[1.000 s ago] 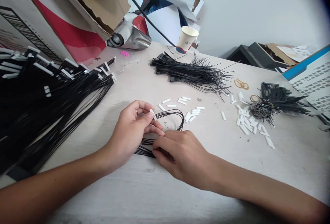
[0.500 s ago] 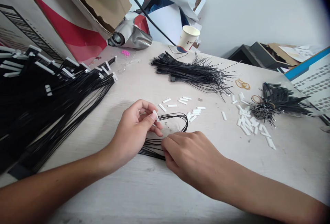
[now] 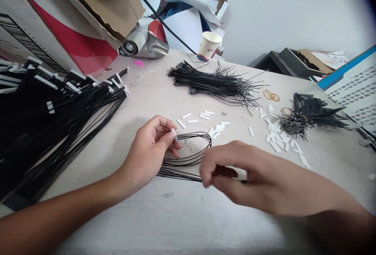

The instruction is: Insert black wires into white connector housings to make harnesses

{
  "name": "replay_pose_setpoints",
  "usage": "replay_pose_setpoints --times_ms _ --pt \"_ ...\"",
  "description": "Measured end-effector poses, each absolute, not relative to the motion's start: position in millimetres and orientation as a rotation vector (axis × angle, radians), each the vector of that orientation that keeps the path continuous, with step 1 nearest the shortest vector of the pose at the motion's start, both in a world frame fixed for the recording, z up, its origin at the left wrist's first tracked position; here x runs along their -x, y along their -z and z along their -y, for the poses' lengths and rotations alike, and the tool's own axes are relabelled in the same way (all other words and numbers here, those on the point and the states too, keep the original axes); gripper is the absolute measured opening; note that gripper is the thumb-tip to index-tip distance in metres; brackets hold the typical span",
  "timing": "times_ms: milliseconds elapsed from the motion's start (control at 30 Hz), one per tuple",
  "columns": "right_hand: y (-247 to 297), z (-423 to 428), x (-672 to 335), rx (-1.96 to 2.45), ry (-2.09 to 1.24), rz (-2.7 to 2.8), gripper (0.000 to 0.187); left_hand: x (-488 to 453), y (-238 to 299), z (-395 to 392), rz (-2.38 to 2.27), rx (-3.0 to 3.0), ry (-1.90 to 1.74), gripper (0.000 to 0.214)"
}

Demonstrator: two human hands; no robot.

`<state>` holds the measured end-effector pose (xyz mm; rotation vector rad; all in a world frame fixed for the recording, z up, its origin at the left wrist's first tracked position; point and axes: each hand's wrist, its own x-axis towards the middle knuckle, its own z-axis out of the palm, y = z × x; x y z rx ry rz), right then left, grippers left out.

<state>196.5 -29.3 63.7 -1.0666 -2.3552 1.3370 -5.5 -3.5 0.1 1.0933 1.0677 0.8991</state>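
Observation:
My left hand (image 3: 148,145) pinches a small white connector (image 3: 174,134) between thumb and fingers. Black wires (image 3: 195,134) run out of this connector, curve round in a loop to the right and pass back below the hand. To the right, my right hand (image 3: 243,170) is closed, thumb against forefinger, on a black wire (image 3: 188,176); a short dark end shows past the fingers. Loose white connector housings (image 3: 216,130) lie just beyond the loop.
At the left lies a big pile of black wires with white connectors (image 3: 73,86). Farther back are a black cable bundle (image 3: 211,82) and a paper cup (image 3: 210,45). On the right are more white housings (image 3: 276,139), rubber bands (image 3: 270,95) and a tied wire bundle (image 3: 308,114).
My right hand has moved right, away from my left hand, drawing along the black wire. My left hand keeps hold of the white connector. The view has shifted slightly.

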Motion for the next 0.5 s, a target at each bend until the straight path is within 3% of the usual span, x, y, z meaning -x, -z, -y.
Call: replay_pose_setpoints --times_ms 100,267,433,500 --pt "-67.3 18.9 -212.3 0.865 -1.632 2.296 0.017 5.6 1.2 3.1 -1.067 -1.113 -0.887 0.005" --pt "-58.2 17.7 -208.7 0.904 -1.072 2.47 0.022 5.1 2.3 2.4 -1.08 -1.132 -0.876 0.005" --pt "-59.3 26.8 -200.3 0.776 -1.036 2.383 0.023 5.0 1.6 2.9 -1.052 -1.105 -0.88 0.005" --pt "-59.7 26.9 -204.6 0.769 -1.24 2.222 0.02 5.7 2.2 3.0 -1.049 -1.096 -0.883 0.005"
